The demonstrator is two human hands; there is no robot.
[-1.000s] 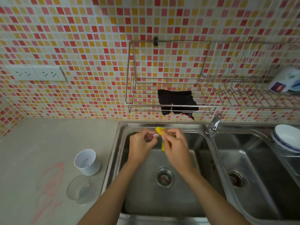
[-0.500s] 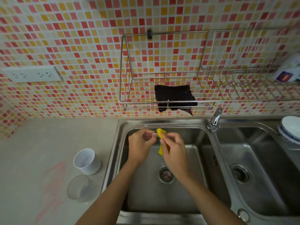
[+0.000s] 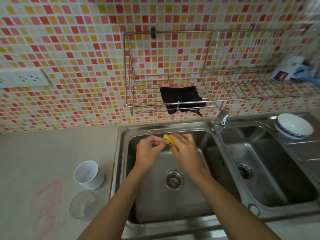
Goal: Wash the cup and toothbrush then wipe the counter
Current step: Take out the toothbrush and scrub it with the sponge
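Observation:
Over the left sink basin (image 3: 173, 205), my right hand (image 3: 186, 150) grips a yellow toothbrush (image 3: 168, 139) by its handle. My left hand (image 3: 149, 149) pinches the bristle end with its fingertips. Most of the handle is hidden under my right hand. A white cup (image 3: 88, 174) stands tilted on the grey counter (image 3: 43, 161) left of the sink, with a clear cup (image 3: 83, 204) just in front of it. Red scribble marks (image 3: 50, 205) stain the counter beside the cups. A dark cloth (image 3: 181, 98) hangs on the wire rack (image 3: 225, 99) above the sink.
The tap (image 3: 220, 121) stands between the two basins, with no water visibly running. A white bowl (image 3: 293, 126) rests on the right basin's far rim. A carton (image 3: 287, 68) lies on the rack at the right. A wall socket (image 3: 24, 77) is at the left.
Both hands stay together on the toothbrush over the left basin, with small rubbing shifts. The camera view has drifted slightly; the cups and cloth have not moved.

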